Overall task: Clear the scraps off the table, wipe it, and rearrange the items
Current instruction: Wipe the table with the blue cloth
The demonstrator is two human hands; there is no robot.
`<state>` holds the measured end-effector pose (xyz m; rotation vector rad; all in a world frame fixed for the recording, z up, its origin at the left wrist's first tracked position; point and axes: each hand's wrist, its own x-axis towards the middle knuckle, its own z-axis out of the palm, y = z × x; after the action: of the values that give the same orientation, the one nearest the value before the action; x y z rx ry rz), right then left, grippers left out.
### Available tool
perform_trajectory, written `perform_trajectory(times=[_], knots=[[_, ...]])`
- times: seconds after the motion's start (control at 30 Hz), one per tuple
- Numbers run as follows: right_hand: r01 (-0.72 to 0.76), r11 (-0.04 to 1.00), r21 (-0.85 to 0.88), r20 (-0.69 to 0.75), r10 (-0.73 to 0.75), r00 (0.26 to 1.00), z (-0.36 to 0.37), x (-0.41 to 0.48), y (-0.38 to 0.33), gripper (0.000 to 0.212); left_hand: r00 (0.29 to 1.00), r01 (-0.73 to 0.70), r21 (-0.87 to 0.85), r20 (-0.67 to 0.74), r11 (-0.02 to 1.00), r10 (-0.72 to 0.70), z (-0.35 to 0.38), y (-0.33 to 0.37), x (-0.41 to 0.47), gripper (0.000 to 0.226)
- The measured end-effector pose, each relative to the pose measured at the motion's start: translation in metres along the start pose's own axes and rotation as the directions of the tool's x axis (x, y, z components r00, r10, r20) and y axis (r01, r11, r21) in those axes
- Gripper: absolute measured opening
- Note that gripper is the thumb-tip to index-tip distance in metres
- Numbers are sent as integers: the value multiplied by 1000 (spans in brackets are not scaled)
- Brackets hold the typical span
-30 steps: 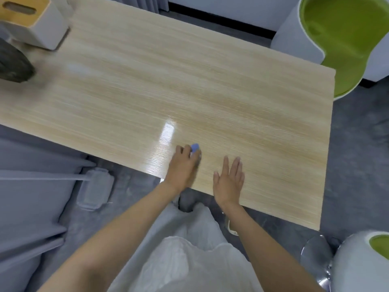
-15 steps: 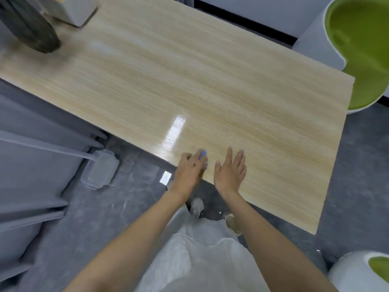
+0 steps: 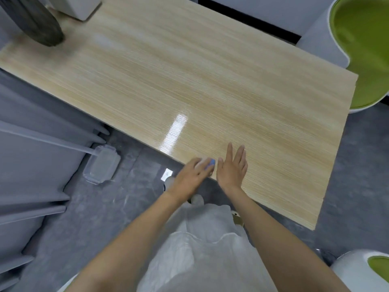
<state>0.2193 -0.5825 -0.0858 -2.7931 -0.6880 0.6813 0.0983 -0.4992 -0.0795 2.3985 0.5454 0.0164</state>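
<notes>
no legible text or labels, view somewhat blurred

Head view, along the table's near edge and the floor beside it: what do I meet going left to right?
Clear plastic tray on the floor → small white scrap, also on the floor → left hand, gripping a blue cloth → right hand, flat on the table → green-seated chair at far right.

The desk [image 3: 189, 85] is pale beige wood with a fine straight grain in thin streaks. The cloth [image 3: 211, 162] is blue, and the chair [image 3: 362, 39] has a white shell and a yellow-green seat. The floor [image 3: 101, 207] is dark grey with faint lighter marbling, and the garment [image 3: 200, 260] is white.
</notes>
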Motion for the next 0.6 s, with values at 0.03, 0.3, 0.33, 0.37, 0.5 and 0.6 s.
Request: perform_trajectory(times=[0.03, 0.3, 0.33, 0.37, 0.5, 0.6], knots=[[3, 1000, -5, 0, -3, 1000, 0, -1, 0, 59, 998, -41, 21, 44, 999, 40, -9, -11, 1, 48], [143, 986, -82, 4, -143, 990, 13, -5, -28, 60, 697, 572, 3, -529, 820, -484, -95, -136, 13, 37], [156, 984, -82, 10, -156, 988, 15, -5, -35, 59, 729, 546, 8, -496, 837, -471, -84, -123, 17, 34], [164, 983, -82, 13, -163, 986, 16, -4, -41, 59, 803, 465, 48, -443, 884, -399, -70, -108, 19, 35], [179, 981, -71, -2, -180, 984, 19, 4, -65, 59, 925, -370, 301, 34, 879, 378, -55, -93, 9, 49], [137, 989, -62, -14, -138, 990, 19, 12, -77, 59, 977, -178, 291, -65, 940, 205, -105, -152, 24, 46]])
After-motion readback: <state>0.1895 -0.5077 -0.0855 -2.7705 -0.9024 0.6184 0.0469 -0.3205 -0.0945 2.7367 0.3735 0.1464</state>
